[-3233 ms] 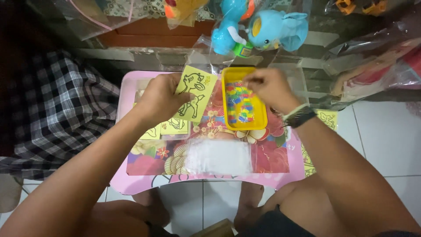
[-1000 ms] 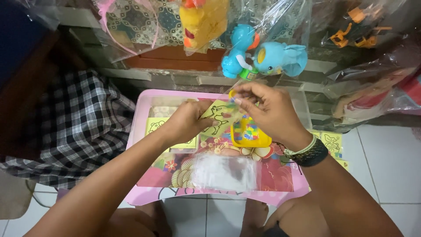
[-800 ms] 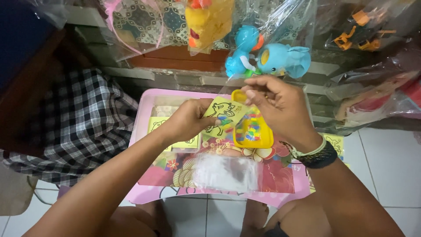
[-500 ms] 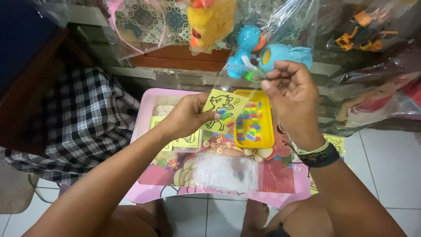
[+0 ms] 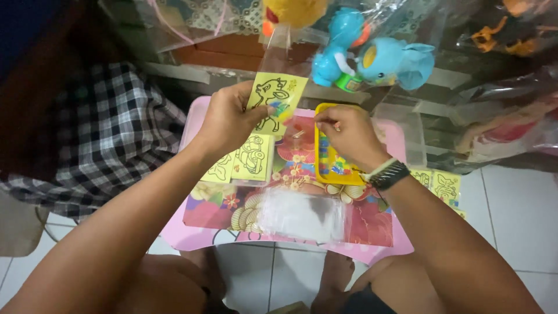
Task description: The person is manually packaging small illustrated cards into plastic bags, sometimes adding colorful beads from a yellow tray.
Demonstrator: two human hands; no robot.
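Observation:
My left hand (image 5: pixel 228 118) holds up a yellow picture card (image 5: pixel 274 96) with a black outline drawing, in a clear sleeve, above the far edge of a small pink table (image 5: pixel 174 232). My right hand (image 5: pixel 347 135) rests over a yellow tray (image 5: pixel 329 168) of small coloured pieces, its thumb and forefinger pinched together near the tray's far end; whether something small is between them I cannot tell. A dark band sits on that wrist.
More yellow outline cards (image 5: pixel 243 160) lie on the table under my left wrist. A clear plastic bag (image 5: pixel 301 214) lies near the front edge. Bagged blue toys (image 5: pixel 372 58) hang behind. A checked cloth (image 5: pixel 99 128) is left; other cards (image 5: pixel 439 185) lie right.
My left hand has lifted the yellow card up off the table. My right hand has come down from near the hanging toys onto the tray. The view has shifted slightly.

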